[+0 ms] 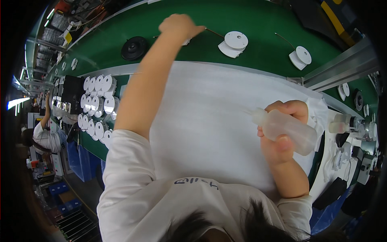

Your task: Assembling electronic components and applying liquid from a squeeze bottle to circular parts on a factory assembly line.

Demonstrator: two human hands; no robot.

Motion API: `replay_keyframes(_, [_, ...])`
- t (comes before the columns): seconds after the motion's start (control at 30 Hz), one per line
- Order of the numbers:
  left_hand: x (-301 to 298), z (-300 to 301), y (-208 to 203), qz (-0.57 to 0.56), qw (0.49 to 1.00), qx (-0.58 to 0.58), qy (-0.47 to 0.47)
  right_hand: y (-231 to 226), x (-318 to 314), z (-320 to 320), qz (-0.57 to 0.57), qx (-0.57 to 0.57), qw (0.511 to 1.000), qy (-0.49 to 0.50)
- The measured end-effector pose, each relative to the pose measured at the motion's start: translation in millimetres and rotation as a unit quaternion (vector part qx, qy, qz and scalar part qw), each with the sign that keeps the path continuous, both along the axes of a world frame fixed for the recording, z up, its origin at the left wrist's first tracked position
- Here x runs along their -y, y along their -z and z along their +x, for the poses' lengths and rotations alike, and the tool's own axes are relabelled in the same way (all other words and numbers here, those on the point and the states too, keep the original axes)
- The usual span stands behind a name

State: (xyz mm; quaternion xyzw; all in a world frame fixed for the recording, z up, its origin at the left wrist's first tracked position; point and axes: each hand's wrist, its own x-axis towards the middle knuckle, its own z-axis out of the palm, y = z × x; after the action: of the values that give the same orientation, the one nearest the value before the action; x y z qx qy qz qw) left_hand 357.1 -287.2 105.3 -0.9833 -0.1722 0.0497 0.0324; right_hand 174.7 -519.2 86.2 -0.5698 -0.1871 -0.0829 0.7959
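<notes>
My left hand reaches out over the green belt, somewhat blurred. Its thumb points right, and the other fingers are mostly hidden. Just under it a bit of a white part shows; whether I touch it cannot be made out. In my right hand is a translucent squeeze bottle, tilted, with its thin nozzle pointing left above the white cloth. Right of my left hand on the belt sits a white round-topped part with a thin wire.
Another white part with a wire lies farther right, and a black disc lies left of my arm. Rows of white parts stand at the left. A metal post rises at the right. A co-worker is at far left.
</notes>
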Motion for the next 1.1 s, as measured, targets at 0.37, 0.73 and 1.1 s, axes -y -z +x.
replay_keyframes(0.37, [-45.4,-10.9,15.6,-0.09,0.988,0.049,0.119,-1.7,5.5,-1.7,0.02,0.057,0.997,-0.048])
replay_keyframes(0.73, [10.5,-200.3,6.2,-0.43,0.729,0.415,0.334,-23.1,14.4,-27.5,0.027,0.158,0.987,0.009])
replay_keyframes(1.1, [33.5,-208.6,14.5,-0.197,0.61,0.517,0.567,-44.7,20.7,-34.4,-0.19,0.326,0.924,-0.063])
